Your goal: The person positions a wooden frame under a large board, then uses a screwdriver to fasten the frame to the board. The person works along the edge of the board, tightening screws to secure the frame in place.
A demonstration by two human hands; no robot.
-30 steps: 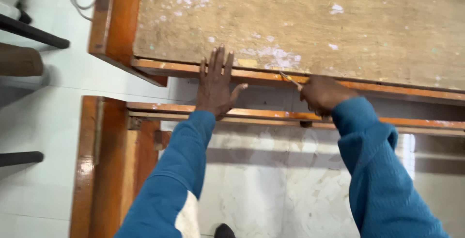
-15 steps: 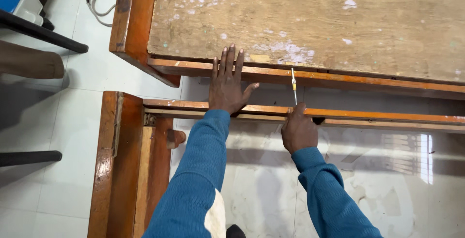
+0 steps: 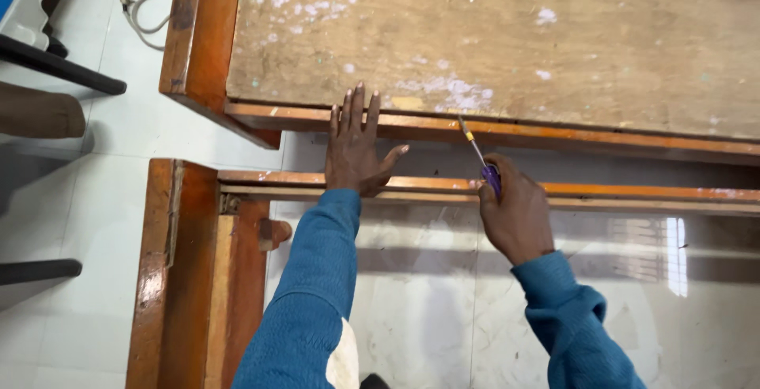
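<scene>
Screwdriver (image 3: pixel 477 154) tip at wooden frame (image 3: pixel 602 140) edge

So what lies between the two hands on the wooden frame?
In the head view, only bare orange frame rail lies between the left hand and the right hand, which holds a screwdriver.

Even, soft daylight, moderately bright; no hard highlights on the tabletop (image 3: pixel 491 41). Strong window glare on the glossy floor (image 3: pixel 673 254) at right, striped reflection. Broad diffuse shadow band across the floor below the wooden rail (image 3: pixel 633 195). Focus sharp centrally; slight softness and wide-angle stretch toward the edges
</scene>
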